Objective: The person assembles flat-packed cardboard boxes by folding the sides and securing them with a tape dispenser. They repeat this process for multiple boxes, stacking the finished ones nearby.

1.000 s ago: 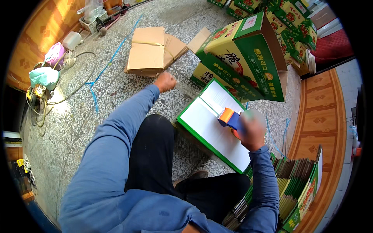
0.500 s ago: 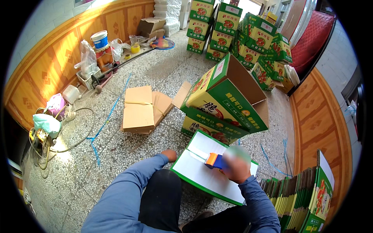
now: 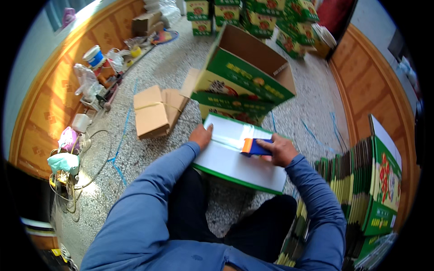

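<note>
Speckled terrazzo floor (image 3: 316, 97) between wood-patterned wall panels forms the setting. At centre, a green-edged carton with a plain white top face (image 3: 226, 160) lies just in front of the person's knees. A strip of clear, glossy tape (image 3: 227, 141) runs across the white face from near its left end to a blue-and-orange handheld tape dispenser (image 3: 260, 147). The right hand (image 3: 283, 151) has its fingers closed around the dispenser. The left hand (image 3: 201, 135) rests at the carton's left edge, fingers loosely bent; whether they grip the edge cannot be told. The step in hand appears to be taping; the next move would call for drawing the dispenser rightward, level and pressed down, with the left hand steadying the carton. Just beyond stands an open green-and-yellow printed carton (image 3: 246, 72); to its left, strapped brown cardboard sheets (image 3: 151, 115); at right, a long row of flattened printed cartons (image 3: 346, 180).
</note>
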`<state>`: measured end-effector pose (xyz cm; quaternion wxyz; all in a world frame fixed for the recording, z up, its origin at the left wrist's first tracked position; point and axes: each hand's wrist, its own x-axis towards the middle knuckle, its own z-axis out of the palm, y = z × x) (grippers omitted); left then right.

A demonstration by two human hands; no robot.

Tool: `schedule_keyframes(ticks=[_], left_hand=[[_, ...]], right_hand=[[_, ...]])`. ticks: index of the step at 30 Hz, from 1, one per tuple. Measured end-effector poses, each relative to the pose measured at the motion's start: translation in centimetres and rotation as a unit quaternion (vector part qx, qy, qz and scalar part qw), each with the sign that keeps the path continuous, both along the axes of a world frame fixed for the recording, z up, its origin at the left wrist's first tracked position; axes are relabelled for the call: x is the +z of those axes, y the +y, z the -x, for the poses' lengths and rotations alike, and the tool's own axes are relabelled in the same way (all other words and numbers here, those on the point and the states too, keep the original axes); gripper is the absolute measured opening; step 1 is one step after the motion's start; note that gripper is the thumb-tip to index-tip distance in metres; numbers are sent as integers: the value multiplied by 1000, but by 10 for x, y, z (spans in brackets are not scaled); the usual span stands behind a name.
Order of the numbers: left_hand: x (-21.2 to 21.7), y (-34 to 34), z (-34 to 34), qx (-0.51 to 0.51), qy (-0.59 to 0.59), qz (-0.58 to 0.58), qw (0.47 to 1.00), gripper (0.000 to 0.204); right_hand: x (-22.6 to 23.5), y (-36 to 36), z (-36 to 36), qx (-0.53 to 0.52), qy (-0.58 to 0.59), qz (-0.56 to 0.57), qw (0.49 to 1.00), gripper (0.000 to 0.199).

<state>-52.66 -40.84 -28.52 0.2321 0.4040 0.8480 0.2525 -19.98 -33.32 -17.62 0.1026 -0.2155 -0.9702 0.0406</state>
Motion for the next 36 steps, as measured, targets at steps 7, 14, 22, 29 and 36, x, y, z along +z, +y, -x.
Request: schedule_keyframes(ticks=[7,14,22,29,36], left_hand=[[-10,6,0,-20,52,15,998,65],[-2,7,-4,-22,61,36,997,65],[8,3,-3,-1,74,62,995,63],[10,7,-10,15,57,49,997,62],[4,4,-2,12,36,40,998,66]], right_hand=[[20,2,-165,-96,-171,-53,979,56],[33,-1,-238,-130,-272,-70,951,57],[-28,18,-143,-66,-298,38,951,44],[-227,3,-165,-201,-217,181,938,31],[-319,18,-225,-235,-516,309,763,35]])
